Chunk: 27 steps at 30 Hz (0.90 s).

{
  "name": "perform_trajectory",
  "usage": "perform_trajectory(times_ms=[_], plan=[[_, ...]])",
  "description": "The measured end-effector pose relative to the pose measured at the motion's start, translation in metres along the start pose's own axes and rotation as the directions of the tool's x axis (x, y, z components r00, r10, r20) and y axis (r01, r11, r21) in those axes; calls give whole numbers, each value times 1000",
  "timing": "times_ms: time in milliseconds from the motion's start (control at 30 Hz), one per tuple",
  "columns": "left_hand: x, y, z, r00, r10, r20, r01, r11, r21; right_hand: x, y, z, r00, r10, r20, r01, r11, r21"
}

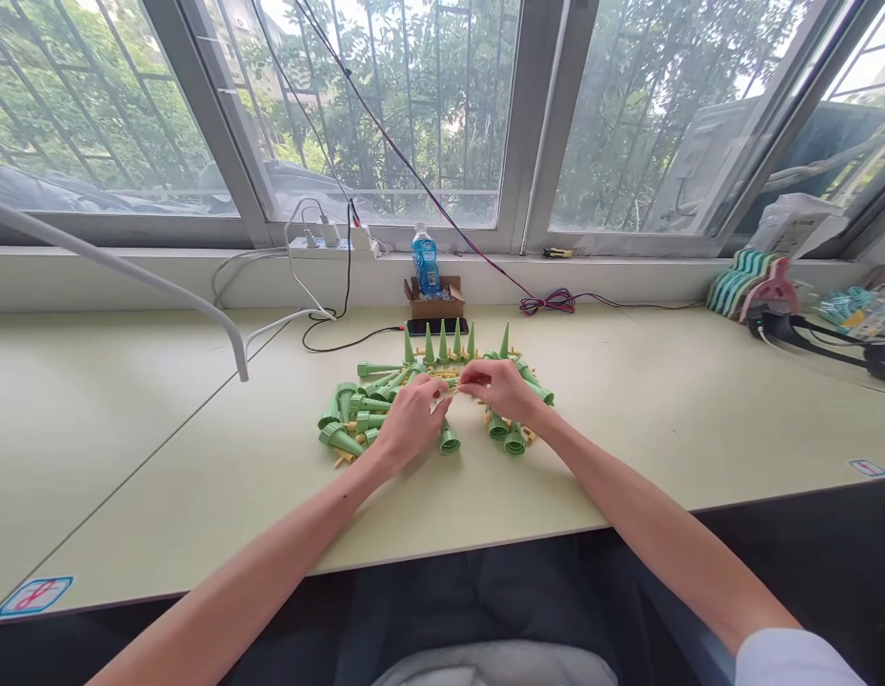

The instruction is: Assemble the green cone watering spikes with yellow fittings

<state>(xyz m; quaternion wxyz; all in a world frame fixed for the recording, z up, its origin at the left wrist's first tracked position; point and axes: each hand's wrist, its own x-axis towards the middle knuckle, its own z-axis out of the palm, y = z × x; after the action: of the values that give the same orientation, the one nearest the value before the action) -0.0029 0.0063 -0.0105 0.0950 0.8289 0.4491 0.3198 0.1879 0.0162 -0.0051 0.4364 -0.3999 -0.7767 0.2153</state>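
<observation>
I'd keep the pinch light and wrists steady here: right hand (505, 389) looks closed on a small yellow piece (454, 386) in the middle of the pile, can't tell if the left hand (414, 415) is gripping anything. The green cones (369, 403) around it taper from wide, ribbed ends.

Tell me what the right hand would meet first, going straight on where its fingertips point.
Probably the left hand, facing the right hand across a narrow gap; any small part between is hard to make out, depth unclear.
</observation>
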Motion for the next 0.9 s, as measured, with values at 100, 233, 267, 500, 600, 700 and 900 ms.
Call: perform_trajectory(times_ms=[100,233,267,500,600,700,900], plan=[[0,-2,0,1000,6,-14,-6,1000,-11,-1,-1,2,999,44,6,-45,995,95],[0,-2,0,1000,10,8,-10,1000,-20,-1,-1,5,996,84,9,-84,982,170],[0,-2,0,1000,7,15,-7,1000,-20,-1,0,6,996,87,12,-88,978,188],[1,1,-2,999,27,18,-26,999,-47,-1,-2,9,994,102,36,-108,962,251],[1,2,-2,999,53,6,-53,997,-48,-2,-6,7,992,102,67,-111,985,131],[1,3,-2,998,64,1,-64,997,-53,-2,-8,6,994,79,82,-80,997,15],[-1,7,-5,999,38,-11,-38,997,-70,-2,-8,7,998,62,31,-61,998,-16]])
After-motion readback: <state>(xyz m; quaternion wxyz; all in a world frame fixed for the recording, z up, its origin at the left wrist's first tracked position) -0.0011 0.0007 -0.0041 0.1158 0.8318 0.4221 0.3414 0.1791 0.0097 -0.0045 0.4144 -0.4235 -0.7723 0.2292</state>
